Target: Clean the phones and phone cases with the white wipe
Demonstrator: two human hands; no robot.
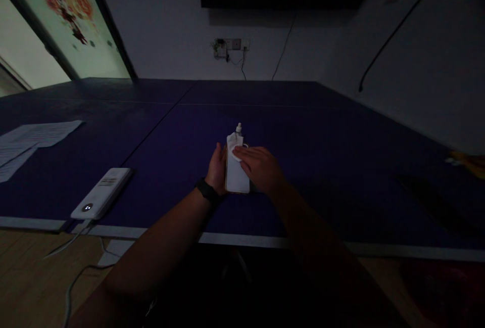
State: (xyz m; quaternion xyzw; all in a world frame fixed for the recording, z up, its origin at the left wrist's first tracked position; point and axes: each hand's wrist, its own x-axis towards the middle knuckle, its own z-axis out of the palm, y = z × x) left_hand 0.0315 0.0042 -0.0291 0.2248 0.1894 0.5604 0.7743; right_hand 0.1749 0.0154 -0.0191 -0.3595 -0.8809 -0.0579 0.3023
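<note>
The left hand (217, 170) holds the phone (237, 180) by its left edge, over the table (322, 136). The right hand (264, 167) rests, fingers together, on the white cloth (234, 141) against the phone; whether they grip it cannot be determined.

Power bank (101, 194) left of phone (237, 178)

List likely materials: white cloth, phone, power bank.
White cloth: soft, matte fabric or nonwoven, judging by its creases.
Phone: smooth, pale face, perhaps glass or plastic; thin brownish edge, material unclear in this dim light.
Power bank: probably rigid plastic, given the even white shell and rounded corners; exact finish unclear.
</note>
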